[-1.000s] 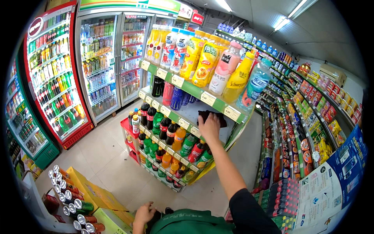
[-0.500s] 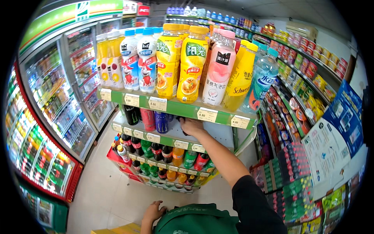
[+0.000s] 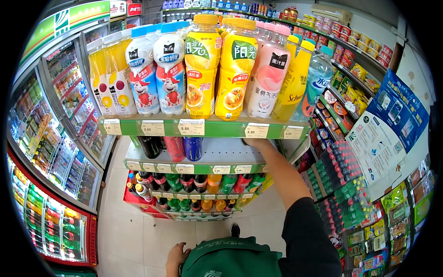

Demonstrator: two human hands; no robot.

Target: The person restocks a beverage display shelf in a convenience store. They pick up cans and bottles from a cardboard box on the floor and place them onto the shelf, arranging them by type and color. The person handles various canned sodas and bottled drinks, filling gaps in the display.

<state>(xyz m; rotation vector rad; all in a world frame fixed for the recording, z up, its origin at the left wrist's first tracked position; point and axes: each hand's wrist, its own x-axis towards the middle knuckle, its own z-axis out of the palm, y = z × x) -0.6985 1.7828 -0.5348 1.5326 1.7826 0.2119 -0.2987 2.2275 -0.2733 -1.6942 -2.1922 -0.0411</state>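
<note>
My right hand [image 3: 259,143] reaches in under the top shelf, above the right part of the second shelf [image 3: 221,150]. The top shelf's front edge hides its fingers; a dark patch shows by the fingertips, too little to name. Left of it on the second shelf stand a blue can [image 3: 193,148], a pink can [image 3: 175,148] and black cans [image 3: 149,147]. Low at the left of my green apron [image 3: 230,258], my left hand [image 3: 177,255] hangs free, fingers loosely apart, holding nothing.
Yellow-capped tea bottles [image 3: 201,69], pink bottles [image 3: 269,74] and other drinks line the top shelf. Lower tiers hold soda bottles [image 3: 214,181]. Glass-door fridges [image 3: 69,97] stand left. At right are stacked bottle packs [image 3: 344,184] and a hanging poster [image 3: 397,111].
My right hand has moved right along the second shelf, away from the blue can. The view has shifted closer to the shelves. My left hand stays low by the apron.
</note>
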